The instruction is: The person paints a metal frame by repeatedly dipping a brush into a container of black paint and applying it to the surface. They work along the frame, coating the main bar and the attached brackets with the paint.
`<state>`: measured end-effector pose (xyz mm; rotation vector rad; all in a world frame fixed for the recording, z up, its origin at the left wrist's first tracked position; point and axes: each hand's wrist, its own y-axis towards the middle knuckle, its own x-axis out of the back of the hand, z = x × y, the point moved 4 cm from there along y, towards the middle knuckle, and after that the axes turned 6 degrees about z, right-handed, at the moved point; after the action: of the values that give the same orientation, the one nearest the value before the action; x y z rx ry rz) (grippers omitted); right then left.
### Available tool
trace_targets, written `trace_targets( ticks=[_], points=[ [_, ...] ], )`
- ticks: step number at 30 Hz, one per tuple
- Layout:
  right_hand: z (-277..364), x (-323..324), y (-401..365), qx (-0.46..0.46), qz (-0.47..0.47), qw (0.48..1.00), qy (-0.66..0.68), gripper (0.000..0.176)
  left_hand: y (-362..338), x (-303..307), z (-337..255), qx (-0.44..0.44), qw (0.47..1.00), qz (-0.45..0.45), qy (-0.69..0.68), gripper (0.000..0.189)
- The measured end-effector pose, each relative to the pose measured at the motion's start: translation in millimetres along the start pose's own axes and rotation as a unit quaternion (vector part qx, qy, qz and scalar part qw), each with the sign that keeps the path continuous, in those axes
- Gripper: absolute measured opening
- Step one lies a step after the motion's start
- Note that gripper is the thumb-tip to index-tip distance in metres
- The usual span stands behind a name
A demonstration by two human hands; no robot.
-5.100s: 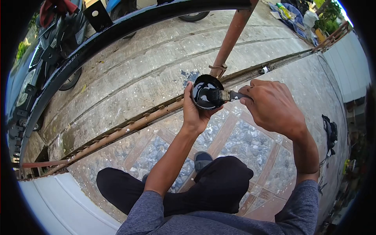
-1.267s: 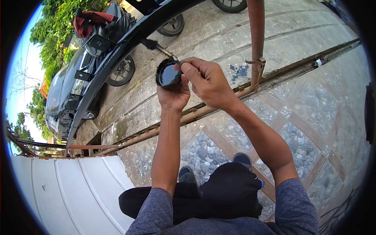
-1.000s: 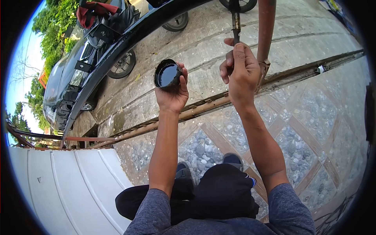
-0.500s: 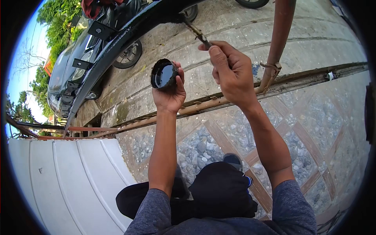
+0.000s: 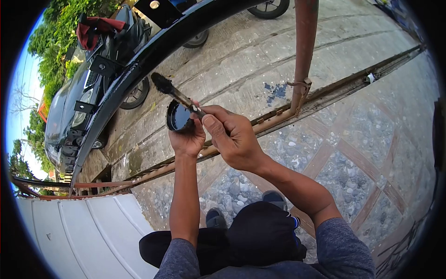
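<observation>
My left hand point(image 5: 189, 142) is wrapped round a small round cup of black paint point(image 5: 179, 116), its open mouth facing me. In my right hand point(image 5: 232, 137) I grip the handle of a paintbrush point(image 5: 181, 97). The brush crosses over the cup's upper rim, and its black-coated bristles point up and left, beyond the cup. Above both hands curves a long glossy black metal beam point(image 5: 134, 69) with flat bracket plates point(image 5: 103, 66) fixed along it. The bristles are apart from the beam.
A rusty brown post point(image 5: 305, 46) rises on the right, joined to a low pipe point(image 5: 274, 120). Past the beam stand a dark car point(image 5: 65, 116) and a motorcycle with a red cloth point(image 5: 93, 32). A white ribbed panel point(image 5: 83, 232) lies at lower left, beside patterned tiles point(image 5: 353, 172).
My right hand has brought the brush down and left from the black beam to over the cup. My left hand with the cup sits slightly lower and further left; the view has shifted.
</observation>
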<state>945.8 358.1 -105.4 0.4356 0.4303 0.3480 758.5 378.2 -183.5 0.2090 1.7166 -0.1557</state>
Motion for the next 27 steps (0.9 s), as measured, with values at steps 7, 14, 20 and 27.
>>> trace_targets(
  ticks=[7,14,20,27],
  points=[
    [44.6,105.5,16.5,0.014,-0.154,0.988,0.011,0.027,1.1,-1.9,17.4,0.063,0.998,-0.013,-0.030,0.053],
    [42.4,73.3,18.1,0.037,-0.244,0.969,0.002,0.023,3.5,-7.2,35.2,0.084,0.996,-0.011,-0.027,0.051],
    [63.1,63.9,-9.4,0.012,-0.215,0.976,-0.024,0.025,4.2,-9.1,37.5,0.098,0.995,0.005,-0.023,0.051],
    [64.5,59.6,10.1,-0.030,-0.202,0.973,-0.104,0.030,-2.7,-15.9,28.2,0.103,0.994,0.002,-0.026,0.051]
  ],
)
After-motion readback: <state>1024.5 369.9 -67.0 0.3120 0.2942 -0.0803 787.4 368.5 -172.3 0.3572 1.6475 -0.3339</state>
